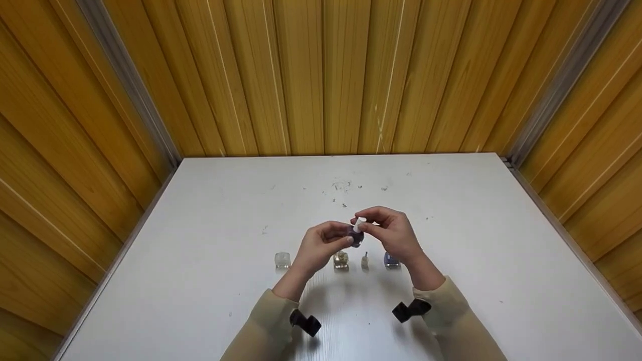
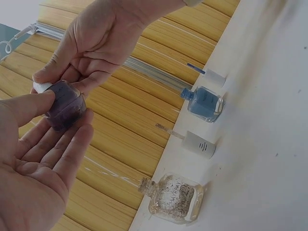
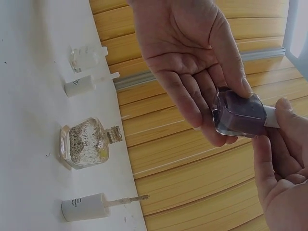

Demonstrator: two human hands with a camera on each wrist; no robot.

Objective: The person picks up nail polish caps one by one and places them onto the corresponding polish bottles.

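Observation:
A nail polish bottle of dark purple is held above the table, between both hands. My left hand grips its glass body, thumb on one face and fingers behind. The bottle's white cap is pinched by the thumb and fingers of my right hand. In the right wrist view the cap sits at the neck of the purple bottle; whether it is screwed tight cannot be told.
On the white table stand a glitter polish bottle, a blue polish bottle and a clear polish bottle, all uncapped. Beside them, a glitter brush cap, a blue brush cap and a clear brush cap stand brush upward.

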